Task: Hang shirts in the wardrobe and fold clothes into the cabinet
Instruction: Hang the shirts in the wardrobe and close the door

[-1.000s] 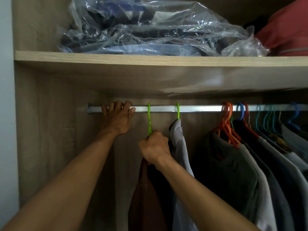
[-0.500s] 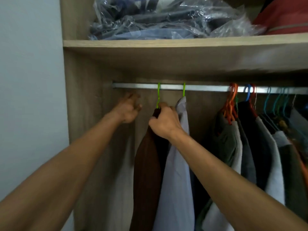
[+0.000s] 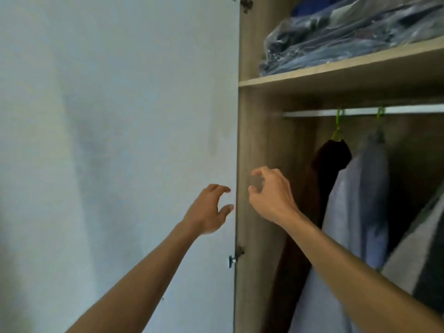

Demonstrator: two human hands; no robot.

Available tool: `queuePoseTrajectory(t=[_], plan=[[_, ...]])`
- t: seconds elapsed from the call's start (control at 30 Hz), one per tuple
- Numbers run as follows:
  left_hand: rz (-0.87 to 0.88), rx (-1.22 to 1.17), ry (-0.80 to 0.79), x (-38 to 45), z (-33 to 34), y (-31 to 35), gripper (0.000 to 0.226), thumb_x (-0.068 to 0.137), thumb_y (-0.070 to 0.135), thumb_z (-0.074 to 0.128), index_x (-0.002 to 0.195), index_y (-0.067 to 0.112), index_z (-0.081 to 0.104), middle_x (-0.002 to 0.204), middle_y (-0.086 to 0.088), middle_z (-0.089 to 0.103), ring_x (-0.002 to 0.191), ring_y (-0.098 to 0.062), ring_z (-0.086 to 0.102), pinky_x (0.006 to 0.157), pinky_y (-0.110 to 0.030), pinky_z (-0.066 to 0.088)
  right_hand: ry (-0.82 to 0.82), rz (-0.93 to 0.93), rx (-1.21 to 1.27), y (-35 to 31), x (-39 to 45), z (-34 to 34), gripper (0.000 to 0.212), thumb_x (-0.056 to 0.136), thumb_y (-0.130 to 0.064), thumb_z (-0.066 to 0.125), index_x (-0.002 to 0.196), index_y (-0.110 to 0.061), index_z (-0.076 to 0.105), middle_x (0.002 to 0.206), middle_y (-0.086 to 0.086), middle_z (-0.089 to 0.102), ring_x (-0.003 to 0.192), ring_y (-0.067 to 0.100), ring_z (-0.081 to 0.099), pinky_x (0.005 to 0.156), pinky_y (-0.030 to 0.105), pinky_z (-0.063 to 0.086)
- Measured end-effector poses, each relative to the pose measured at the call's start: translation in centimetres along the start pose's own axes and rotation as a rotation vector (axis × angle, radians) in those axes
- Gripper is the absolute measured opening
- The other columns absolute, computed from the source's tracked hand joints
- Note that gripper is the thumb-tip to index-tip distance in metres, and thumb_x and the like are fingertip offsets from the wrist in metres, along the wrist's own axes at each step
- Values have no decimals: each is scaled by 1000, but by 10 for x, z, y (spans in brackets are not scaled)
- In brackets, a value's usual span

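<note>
A dark brown shirt (image 3: 322,179) hangs on a green hanger (image 3: 337,131) from the metal rail (image 3: 355,112) inside the wardrobe. Right of it a pale blue shirt (image 3: 355,212) hangs on a second green hanger (image 3: 380,114). My right hand (image 3: 271,195) hovers in front of the wardrobe's left side panel, left of the brown shirt, fingers loosely curled, holding nothing. My left hand (image 3: 209,210) is in the air before the white door, fingers relaxed and empty. Neither hand touches the clothes.
The white wardrobe door (image 3: 120,140) stands open at the left, with a hinge (image 3: 236,257) low on its edge. A wooden shelf (image 3: 336,70) above the rail carries clothes in clear plastic bags (image 3: 348,32). More garments (image 3: 418,255) hang at the far right.
My right hand let go of the brown shirt's hanger and drew back to the left. My left hand left the rail and dropped. The view swung left toward the door.
</note>
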State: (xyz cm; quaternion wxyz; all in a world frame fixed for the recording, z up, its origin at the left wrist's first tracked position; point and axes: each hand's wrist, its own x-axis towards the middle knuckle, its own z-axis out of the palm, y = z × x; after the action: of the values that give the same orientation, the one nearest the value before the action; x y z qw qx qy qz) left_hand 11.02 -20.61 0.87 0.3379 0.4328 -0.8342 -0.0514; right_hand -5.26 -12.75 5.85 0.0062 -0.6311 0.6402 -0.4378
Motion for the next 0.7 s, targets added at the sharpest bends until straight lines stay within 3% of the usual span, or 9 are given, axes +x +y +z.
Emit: queuePoseTrajectory(t=[0.23, 0.4, 0.5, 0.6, 0.7], plan=[[-130, 213, 333, -112, -94, -55, 38, 94, 30, 63, 130, 20, 59, 135, 1, 56, 124, -20, 53, 98, -42, 49, -170, -233, 175, -103, -31, 65, 41, 96, -20, 58, 136, -23, 49, 141, 2, 44, 110, 14, 53, 88, 25, 43], [-145, 402, 588, -161, -154, -89, 34, 89, 20, 68, 122, 13, 64, 125, -7, 63, 113, -28, 59, 91, -45, 52, -153, -473, 192, -185, -39, 94, 45, 97, -21, 55, 142, -22, 47, 147, 0, 42, 130, 19, 47, 100, 29, 43], [-285, 274, 542, -169, -176, -110, 53, 93, 25, 65, 141, 14, 47, 141, -6, 50, 126, -25, 50, 100, -40, 49, -140, -554, 136, -227, -33, 113, 52, 99, -19, 51, 149, -24, 38, 159, -1, 28, 144, 20, 31, 109, 35, 38], [-399, 48, 467, -161, -188, -130, 70, 94, 30, 65, 152, 15, 30, 148, -6, 46, 130, -23, 50, 107, -38, 44, -154, -587, -35, -258, -21, 130, 65, 100, -14, 47, 157, -30, 19, 167, -8, -1, 153, 17, 3, 115, 41, 34], [-402, -201, 339, -142, -198, -145, 61, 95, 30, 65, 147, 16, 37, 137, -4, 57, 123, -22, 57, 98, -30, 47, -128, -661, -205, -282, -14, 142, 75, 100, -14, 49, 159, -35, 8, 166, -10, -18, 153, 18, -13, 113, 47, 34]])
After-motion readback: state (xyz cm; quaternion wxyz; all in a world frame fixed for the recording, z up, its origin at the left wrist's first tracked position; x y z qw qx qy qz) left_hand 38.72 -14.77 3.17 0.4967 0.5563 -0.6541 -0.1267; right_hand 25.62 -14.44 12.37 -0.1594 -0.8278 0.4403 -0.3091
